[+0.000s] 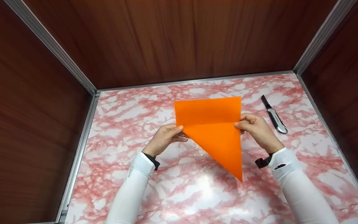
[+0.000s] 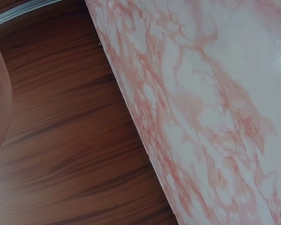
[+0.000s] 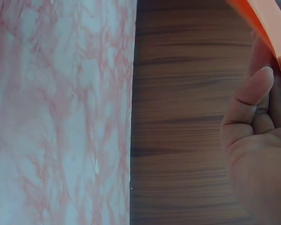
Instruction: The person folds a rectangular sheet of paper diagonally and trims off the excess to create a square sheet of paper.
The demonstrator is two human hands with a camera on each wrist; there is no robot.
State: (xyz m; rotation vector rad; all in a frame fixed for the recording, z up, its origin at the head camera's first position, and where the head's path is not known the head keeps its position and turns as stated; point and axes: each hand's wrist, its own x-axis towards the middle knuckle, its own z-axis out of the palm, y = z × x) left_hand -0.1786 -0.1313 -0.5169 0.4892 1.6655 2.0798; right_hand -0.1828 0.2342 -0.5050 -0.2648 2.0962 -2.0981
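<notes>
Three dark wood-look panels (image 1: 182, 40) wall in a pink-and-white marbled tabletop (image 1: 101, 174) on the left, right and far sides. Orange sheet (image 1: 210, 115) is held over the middle of it, squared off at the far end, tapering to a point near right, crease running across. Left hand (image 1: 166, 137) is pinching its left edge, thumb on top; right hand (image 1: 257, 129) pinches the right edge, pretty much level. Box cutter (image 1: 275, 117) just lies off to the right, dark blade pointing far.
</notes>
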